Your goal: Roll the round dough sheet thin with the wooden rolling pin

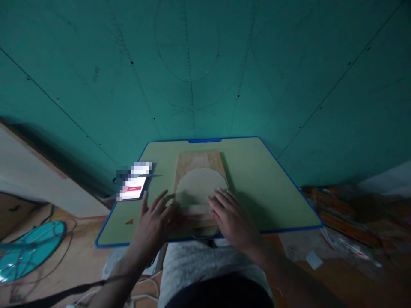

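A pale round sheet of dough (198,184) lies flat on a wooden board (199,161) in the middle of a small green table with a blue rim (266,179). My left hand (156,220) rests open at the board's near left corner, fingers spread toward the dough. My right hand (231,216) lies open with its fingertips touching the dough's near right edge. Neither hand holds anything.
A phone (133,188) with a lit screen lies on the table's left side. A teal wall (205,64) rises right behind the table. A teal fan (30,250) lies on the floor at left, and clutter with plastic wrap (346,231) at right.
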Demonstrator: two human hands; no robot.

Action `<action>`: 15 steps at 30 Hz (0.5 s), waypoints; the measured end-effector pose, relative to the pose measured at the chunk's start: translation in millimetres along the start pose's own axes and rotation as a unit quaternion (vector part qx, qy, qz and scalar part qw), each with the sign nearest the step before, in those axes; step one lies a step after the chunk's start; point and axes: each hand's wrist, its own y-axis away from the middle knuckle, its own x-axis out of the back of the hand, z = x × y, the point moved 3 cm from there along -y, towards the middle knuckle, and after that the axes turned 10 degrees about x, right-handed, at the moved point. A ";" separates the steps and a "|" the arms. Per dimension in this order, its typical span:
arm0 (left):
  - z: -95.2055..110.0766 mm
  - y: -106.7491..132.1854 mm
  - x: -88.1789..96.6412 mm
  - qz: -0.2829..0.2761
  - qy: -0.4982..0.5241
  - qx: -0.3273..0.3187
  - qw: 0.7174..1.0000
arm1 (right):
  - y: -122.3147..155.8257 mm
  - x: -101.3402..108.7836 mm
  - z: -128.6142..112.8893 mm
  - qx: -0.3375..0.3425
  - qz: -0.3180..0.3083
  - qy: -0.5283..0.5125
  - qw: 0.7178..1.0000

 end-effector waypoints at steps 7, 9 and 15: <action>64.5 -44.0 -17.9 -0.036 0.031 -0.012 0.999 | 35.2 9.4 38.4 -0.094 0.030 0.045 0.994; 66.7 -56.9 -26.6 -0.038 0.023 0.022 0.999 | 28.5 8.6 48.8 -0.109 0.027 0.049 0.992; 50.9 -112.9 -55.2 -0.079 0.028 0.086 0.993 | -33.3 3.0 102.1 -0.186 -0.040 0.030 0.981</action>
